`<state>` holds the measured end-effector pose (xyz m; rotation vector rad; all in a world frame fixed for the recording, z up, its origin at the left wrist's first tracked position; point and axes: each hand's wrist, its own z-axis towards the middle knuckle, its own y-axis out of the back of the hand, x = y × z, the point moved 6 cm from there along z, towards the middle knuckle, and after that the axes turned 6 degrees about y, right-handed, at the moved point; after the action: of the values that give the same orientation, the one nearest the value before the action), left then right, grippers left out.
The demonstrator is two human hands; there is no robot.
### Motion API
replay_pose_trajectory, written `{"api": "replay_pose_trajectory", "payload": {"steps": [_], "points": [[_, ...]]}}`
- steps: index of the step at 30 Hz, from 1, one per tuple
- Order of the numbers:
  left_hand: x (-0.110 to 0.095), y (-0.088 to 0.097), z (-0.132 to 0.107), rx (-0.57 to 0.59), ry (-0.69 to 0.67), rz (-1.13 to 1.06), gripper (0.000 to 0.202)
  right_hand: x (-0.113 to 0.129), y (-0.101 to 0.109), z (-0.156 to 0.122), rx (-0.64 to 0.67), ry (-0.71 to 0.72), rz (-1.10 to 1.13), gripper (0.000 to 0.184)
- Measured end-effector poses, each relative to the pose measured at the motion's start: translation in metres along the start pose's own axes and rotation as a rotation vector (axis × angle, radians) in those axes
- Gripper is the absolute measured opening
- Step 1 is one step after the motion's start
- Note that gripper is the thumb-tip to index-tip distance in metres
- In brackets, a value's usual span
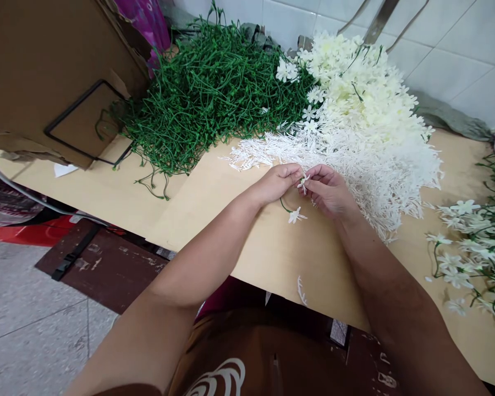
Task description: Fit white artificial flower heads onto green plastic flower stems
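My left hand [281, 181] pinches a green artificial flower stem, mostly hidden by the fingers. A white flower [296, 215] hangs from the stem's curved end, below my hands. Between my fingertips sits another small white flower [303, 181], and my right hand [328, 188] closes its fingers on it from the right. Just behind both hands lies a heap of thin white stamen pieces [346, 162]. Beyond it rises a pile of loose white and cream petals [355, 99]. A large tangle of green plastic stems [218, 88] spreads behind and to the left.
Assembled white flowers on green stems [474, 253] lie at the right. A cardboard box [45, 66] with a black wire frame [76, 113] stands at the left. One loose white piece [301, 290] rests near the table's front edge [247, 278]. A tiled wall [449, 44] bounds the back.
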<state>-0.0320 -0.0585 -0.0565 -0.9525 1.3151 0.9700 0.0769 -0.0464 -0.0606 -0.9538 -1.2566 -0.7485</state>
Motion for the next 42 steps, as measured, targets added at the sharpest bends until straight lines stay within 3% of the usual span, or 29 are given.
{"api": "replay_pose_trajectory", "payload": {"steps": [4,13,20,27,36,42], "points": [[-0.003,-0.001,-0.001,-0.018,-0.008,-0.004,0.054,-0.001,0.002,0.0,-0.02,-0.016,0.013,0.037],[0.004,-0.004,-0.003,-0.063,0.054,0.104,0.042,-0.002,0.0,0.001,-0.048,-0.058,-0.023,0.036],[0.0,-0.004,-0.001,-0.099,0.083,-0.123,0.044,0.008,0.005,-0.004,0.023,-0.087,0.137,0.031],[0.002,-0.002,0.002,-0.058,-0.013,-0.088,0.047,0.002,0.007,-0.001,-0.014,-0.056,0.103,0.032],[0.003,0.002,0.002,-0.093,0.076,0.01,0.044,0.0,0.008,0.002,-0.032,-0.018,0.014,0.042],[0.004,0.002,0.002,-0.115,0.05,-0.005,0.045,0.001,0.009,0.003,-0.03,0.039,-0.053,0.041]]}}
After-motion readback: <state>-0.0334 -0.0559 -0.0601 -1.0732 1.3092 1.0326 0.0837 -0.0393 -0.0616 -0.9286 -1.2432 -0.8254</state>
